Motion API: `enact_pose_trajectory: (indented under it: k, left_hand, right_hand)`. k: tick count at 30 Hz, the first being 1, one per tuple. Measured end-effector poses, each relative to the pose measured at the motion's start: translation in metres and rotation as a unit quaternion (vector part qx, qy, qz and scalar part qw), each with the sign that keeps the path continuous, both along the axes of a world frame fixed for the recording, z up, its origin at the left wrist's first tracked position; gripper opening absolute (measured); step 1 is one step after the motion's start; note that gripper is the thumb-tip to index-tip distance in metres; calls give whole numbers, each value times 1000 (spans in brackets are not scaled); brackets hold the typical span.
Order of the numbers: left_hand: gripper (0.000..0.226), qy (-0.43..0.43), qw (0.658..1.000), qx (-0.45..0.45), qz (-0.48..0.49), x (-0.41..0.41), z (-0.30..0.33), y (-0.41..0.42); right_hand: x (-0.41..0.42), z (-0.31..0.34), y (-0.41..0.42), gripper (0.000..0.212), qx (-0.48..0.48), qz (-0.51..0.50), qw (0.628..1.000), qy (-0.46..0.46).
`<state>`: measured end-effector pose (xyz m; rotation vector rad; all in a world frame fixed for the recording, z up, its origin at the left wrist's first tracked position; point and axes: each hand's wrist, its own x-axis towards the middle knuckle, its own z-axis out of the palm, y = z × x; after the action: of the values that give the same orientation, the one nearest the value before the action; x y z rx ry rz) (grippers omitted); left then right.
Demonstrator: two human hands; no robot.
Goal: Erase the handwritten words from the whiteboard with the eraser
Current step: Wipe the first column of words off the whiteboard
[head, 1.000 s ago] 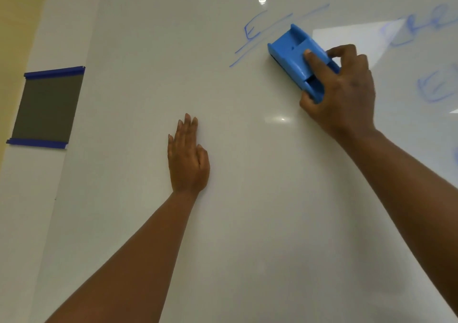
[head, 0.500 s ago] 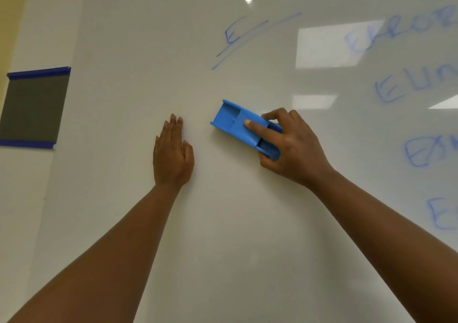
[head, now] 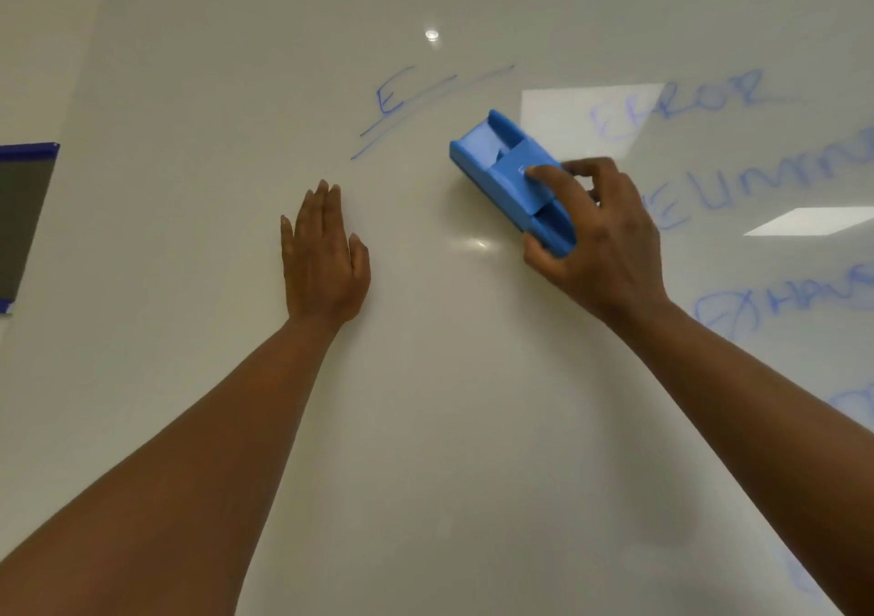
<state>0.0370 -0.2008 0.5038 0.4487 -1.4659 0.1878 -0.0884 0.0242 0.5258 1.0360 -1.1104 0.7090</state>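
Note:
A white whiteboard (head: 425, 426) fills the view. My right hand (head: 600, 241) grips a blue plastic eraser (head: 506, 166) and holds it against the board, tilted up to the left. Left of the eraser and slightly above it remain a blue letter E with smeared strokes (head: 392, 100). Several blue handwritten words (head: 681, 104) run down the board's right side, faint behind glare. My left hand (head: 321, 251) lies flat on the board with straight fingers, left of the eraser.
A dark grey panel with blue strips (head: 23, 218) hangs on the wall at the left edge. Bright ceiling-light reflections (head: 581, 114) lie on the board near the words.
The eraser swept down and left from beside the E, then came back up and right to its present spot. My left hand stayed flat on the board.

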Motion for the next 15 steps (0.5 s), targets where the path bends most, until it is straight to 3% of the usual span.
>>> enact_pose_trajectory:
  k: [15]
  left_hand:
    - [60,5,999,-12,-32,-12,-3,-11]
  right_hand:
    - [-4,66,-29,44,-82,-51,995,-31]
